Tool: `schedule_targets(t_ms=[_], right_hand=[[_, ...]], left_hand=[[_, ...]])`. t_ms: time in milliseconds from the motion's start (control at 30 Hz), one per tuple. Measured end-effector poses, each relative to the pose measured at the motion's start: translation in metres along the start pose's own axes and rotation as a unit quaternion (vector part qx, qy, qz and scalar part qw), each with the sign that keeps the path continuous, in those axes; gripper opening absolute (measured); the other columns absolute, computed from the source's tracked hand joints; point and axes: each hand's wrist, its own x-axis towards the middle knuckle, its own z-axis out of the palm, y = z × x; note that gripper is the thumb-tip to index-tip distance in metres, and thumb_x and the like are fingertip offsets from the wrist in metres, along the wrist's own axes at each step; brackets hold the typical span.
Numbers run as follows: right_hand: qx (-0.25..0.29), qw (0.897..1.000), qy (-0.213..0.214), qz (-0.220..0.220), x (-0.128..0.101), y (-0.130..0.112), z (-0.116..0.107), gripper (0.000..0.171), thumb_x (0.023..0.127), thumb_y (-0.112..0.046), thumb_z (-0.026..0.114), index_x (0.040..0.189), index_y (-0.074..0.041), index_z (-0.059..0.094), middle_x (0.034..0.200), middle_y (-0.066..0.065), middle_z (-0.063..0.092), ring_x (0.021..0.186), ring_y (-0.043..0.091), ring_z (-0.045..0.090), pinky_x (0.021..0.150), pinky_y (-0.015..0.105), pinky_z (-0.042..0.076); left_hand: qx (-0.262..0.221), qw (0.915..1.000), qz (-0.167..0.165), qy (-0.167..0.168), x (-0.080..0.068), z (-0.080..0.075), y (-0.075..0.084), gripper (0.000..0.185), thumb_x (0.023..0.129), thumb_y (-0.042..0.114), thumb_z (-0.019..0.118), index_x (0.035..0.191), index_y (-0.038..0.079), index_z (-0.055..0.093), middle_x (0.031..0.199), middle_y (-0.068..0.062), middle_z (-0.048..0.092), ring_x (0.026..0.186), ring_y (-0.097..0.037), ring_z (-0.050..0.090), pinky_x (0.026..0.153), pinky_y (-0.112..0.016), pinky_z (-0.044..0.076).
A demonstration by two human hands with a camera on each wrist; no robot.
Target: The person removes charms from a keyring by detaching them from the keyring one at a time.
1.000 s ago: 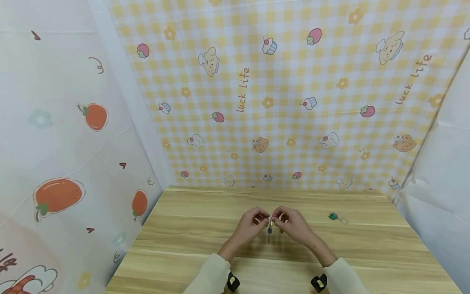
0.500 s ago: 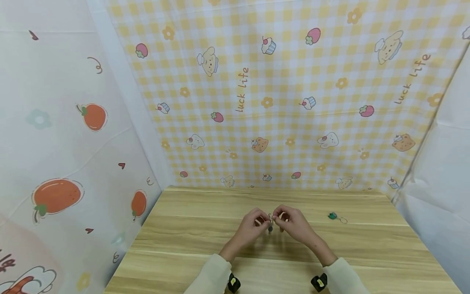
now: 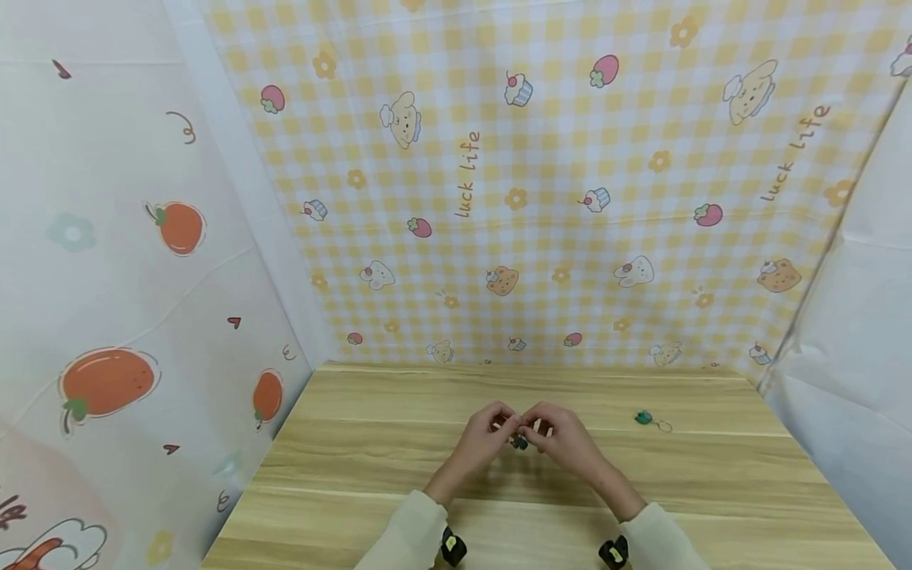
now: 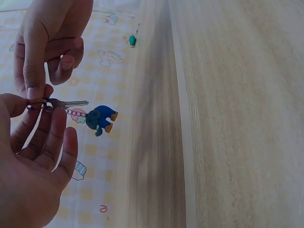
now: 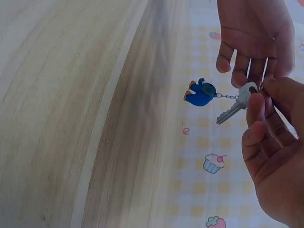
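My left hand (image 3: 484, 437) and right hand (image 3: 563, 437) meet at their fingertips over the table. Thumb and forefinger of each pinch a small metal key ring (image 4: 37, 102), partly hidden by the fingers. From it a silver key (image 5: 235, 104) sticks out below the fingertips, its toothed blade bare. Beside the key, a short chain (image 5: 227, 96) carries a small blue figure (image 5: 199, 94) with a teal head and orange feet, shaped like an elephant. This figure dangles free of both hands. The other fingers of both hands are loosely bent.
On the wooden table (image 3: 385, 451), to the right of my hands, lies a green keychain charm (image 3: 644, 417) with its own ring (image 3: 665, 426). A yellow checked cloth (image 3: 541, 253) hangs behind the table's far edge, and a white printed sheet (image 3: 235, 412) is at the left.
The two hands have drawn closer, and their fingertips now meet in the head view. The dangling figure has shifted slightly left and up. The green charm stays on the table.
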Motion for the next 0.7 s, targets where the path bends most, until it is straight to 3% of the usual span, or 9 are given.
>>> schedule_targets(t_ms=[133,267,400,533,700], right_hand=[[0.029,0.999,0.01,0.016,0.0,0.0,-0.003,0.007,0.102,-0.012,0.072,0.105,-0.012,0.078,0.096,0.009,0.076,0.061,0.009,0.062,0.053,0.026,0.054],[0.04,0.998,0.023,0.051,0.002,0.005,-0.007,0.011,0.105,-0.015,0.069,0.11,-0.009,0.077,0.101,0.01,0.076,0.065,0.014,0.064,0.057,0.027,0.055],[0.051,0.994,-0.037,0.086,0.001,0.012,-0.007,0.02,0.109,-0.016,0.062,0.123,-0.007,0.075,0.111,0.011,0.076,0.081,0.024,0.07,0.063,0.031,0.058],[0.093,0.985,-0.096,0.113,-0.001,0.016,-0.005,0.027,0.111,-0.019,0.058,0.131,-0.005,0.071,0.111,0.015,0.075,0.089,0.034,0.07,0.061,0.034,0.057],[0.116,0.983,-0.082,0.119,-0.003,0.018,0.0,0.022,0.11,-0.019,0.061,0.122,-0.004,0.072,0.105,0.018,0.073,0.084,0.037,0.068,0.061,0.03,0.054]], left_hand=[[-0.006,0.9999,-0.011,0.003,-0.001,-0.002,0.001,0.02,0.112,0.028,0.058,0.11,0.012,0.07,0.105,-0.005,0.073,0.094,-0.021,0.07,0.08,-0.025,0.057],[-0.018,0.9997,-0.013,0.002,-0.003,-0.004,0.002,0.021,0.112,0.028,0.059,0.109,0.01,0.069,0.108,-0.007,0.074,0.098,-0.027,0.071,0.083,-0.033,0.06],[-0.023,0.9996,-0.015,-0.002,-0.004,-0.005,0.002,0.019,0.111,0.027,0.058,0.107,0.011,0.067,0.109,-0.005,0.073,0.1,-0.026,0.07,0.082,-0.033,0.059],[-0.017,0.9997,-0.017,-0.003,-0.004,-0.004,0.0,0.017,0.111,0.026,0.058,0.107,0.013,0.068,0.111,-0.003,0.072,0.1,-0.023,0.068,0.08,-0.026,0.054],[-0.016,0.9999,-0.006,0.001,-0.003,-0.003,0.0,0.017,0.111,0.027,0.06,0.107,0.014,0.068,0.114,-0.003,0.071,0.098,-0.018,0.064,0.083,-0.025,0.052]])
